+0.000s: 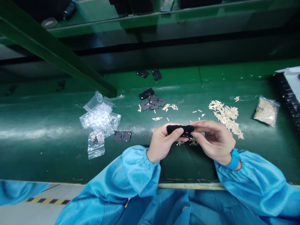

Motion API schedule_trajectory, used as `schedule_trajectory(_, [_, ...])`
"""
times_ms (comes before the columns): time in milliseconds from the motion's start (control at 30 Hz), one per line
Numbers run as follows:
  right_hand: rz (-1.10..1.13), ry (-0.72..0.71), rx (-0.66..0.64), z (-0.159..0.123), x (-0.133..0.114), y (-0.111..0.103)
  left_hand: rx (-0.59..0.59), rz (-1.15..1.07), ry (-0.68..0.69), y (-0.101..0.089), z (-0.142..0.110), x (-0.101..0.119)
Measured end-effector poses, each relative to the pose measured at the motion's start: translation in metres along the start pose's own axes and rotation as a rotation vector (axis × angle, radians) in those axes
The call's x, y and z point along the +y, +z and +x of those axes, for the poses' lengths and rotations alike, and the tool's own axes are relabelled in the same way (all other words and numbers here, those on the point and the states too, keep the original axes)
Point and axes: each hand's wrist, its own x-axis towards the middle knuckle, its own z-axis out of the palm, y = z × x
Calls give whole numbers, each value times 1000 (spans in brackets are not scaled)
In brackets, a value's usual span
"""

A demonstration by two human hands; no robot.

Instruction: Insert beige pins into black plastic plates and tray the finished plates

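1. From the head camera, the black plastic plate (180, 130) sits in the air above the green desk (47, 156), held between both hands, just in front of the person's chest.
2. The left hand (161, 142) grips the plate's left end, its fingers (174, 132) pinching it with the thumb on top.
3. The right hand (214, 142) pinches the right end, its fingers (201, 125) curled over the plate's edge. A blue wristband (234, 159) circles that wrist, and blue sleeves (133, 170) cover both arms.
4. Pale scraps (193, 141) lie just beneath the hands, and a larger heap of them (227, 117) lies beyond the right hand, near a filled clear bag (266, 111).
5. A stack of black plates (152, 102) lies ahead of the hands. Another single plate (122, 136) lies to their left, just beside crumpled clear bags (99, 120).
6. A green beam (53, 53) crosses above the desk's far left, but nothing blocks the hands.
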Motion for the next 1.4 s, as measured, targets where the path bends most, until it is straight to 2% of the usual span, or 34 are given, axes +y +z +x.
schedule_trajectory(200, [30,73,-111,7,3,-8,-1,95,-9,-1,-1,8])
schedule_trajectory(500, [-21,13,-255,14,3,-12,-13,130,-71,3,-2,13])
schedule_trajectory(667, [112,161,-182,9,3,-9,-1,145,-35,0,0,10])
schedule_trajectory(767, [95,101,-139,7,6,-8,-3,136,-28,-1,1,10])
schedule_trajectory(867, [-7,61,-162,8,7,-8,-1,129,-38,-1,2,10])
schedule_trajectory(967, [-12,109,-202,9,5,-6,12,129,-29,-1,3,10])
schedule_trajectory(1100, [143,191,-127,7,3,-2,1,97,-7,-2,3,8])
schedule_trajectory(1267, [71,148,-103,2,6,-2,12,84,-25,-2,2,5])
schedule_trajectory(1400, [44,137,-31,-2,8,0,1,100,-27,-1,2,6])
